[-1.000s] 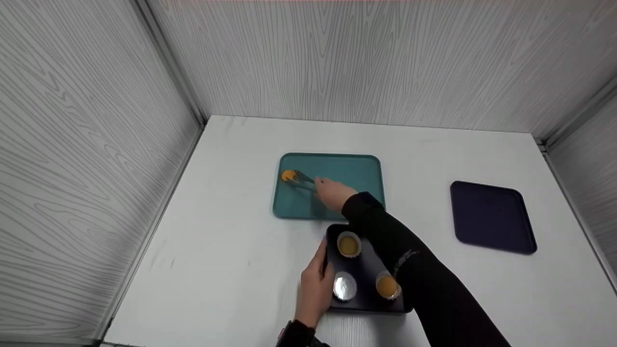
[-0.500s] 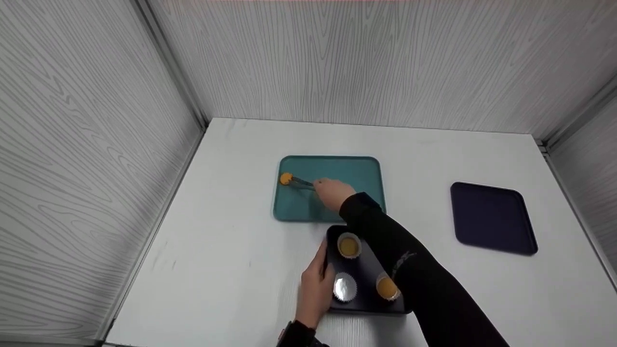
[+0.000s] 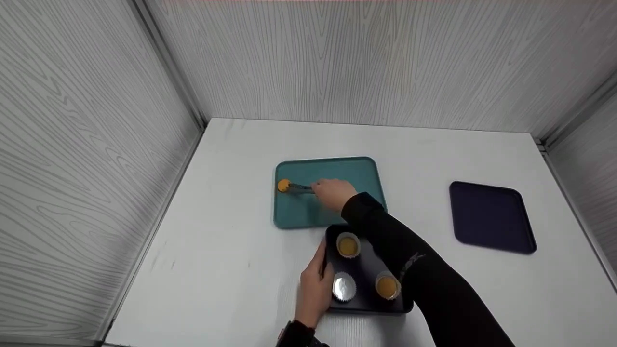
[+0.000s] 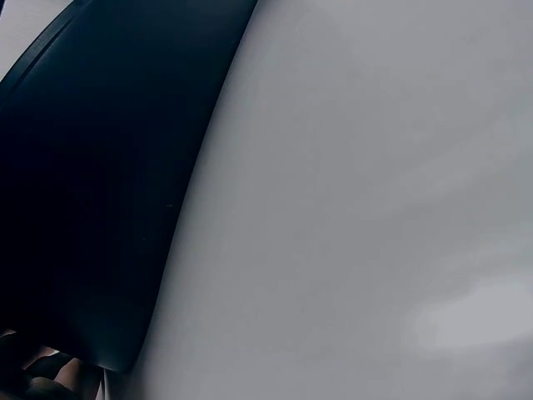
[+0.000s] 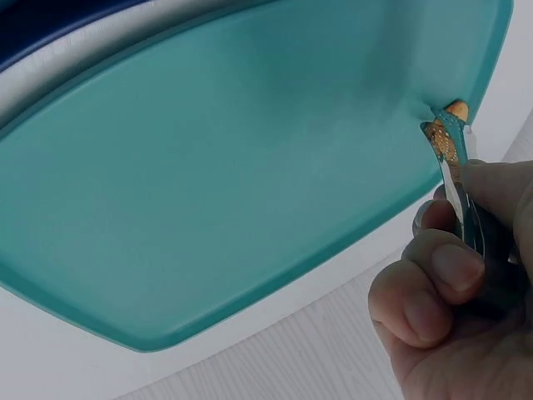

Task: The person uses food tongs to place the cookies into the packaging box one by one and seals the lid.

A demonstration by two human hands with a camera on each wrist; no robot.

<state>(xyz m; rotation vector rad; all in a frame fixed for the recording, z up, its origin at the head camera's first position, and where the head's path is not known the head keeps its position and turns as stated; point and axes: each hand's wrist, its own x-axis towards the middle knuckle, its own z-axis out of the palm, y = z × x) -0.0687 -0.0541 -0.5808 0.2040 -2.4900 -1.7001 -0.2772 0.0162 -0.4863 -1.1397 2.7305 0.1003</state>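
My right hand (image 3: 333,193) holds metal tongs (image 3: 301,188) over the teal tray (image 3: 332,168). Their tips meet a small round orange-brown cake (image 3: 283,185) near that tray's left edge; in the right wrist view the cake (image 5: 445,143) shows between the tong arms. Closer to me, the left hand (image 3: 313,289) grips the left side of a dark rectangular tray (image 3: 366,270). Two cake-filled paper cups (image 3: 348,246) and one silver-bottomed cup (image 3: 344,287) stand in it. The right sleeve hides part of this tray. In the left wrist view its dark wall (image 4: 100,183) covers the fingers partly.
A second dark tray (image 3: 492,217) lies flat at the right of the white table (image 3: 217,270). Grey wood-patterned panels (image 3: 337,62) enclose the table at the back and sides.
The teal tray has turned slightly and slid towards me. The cake and tong tips have shifted a little left and nearer. My left hand and its tray stay about where they were.
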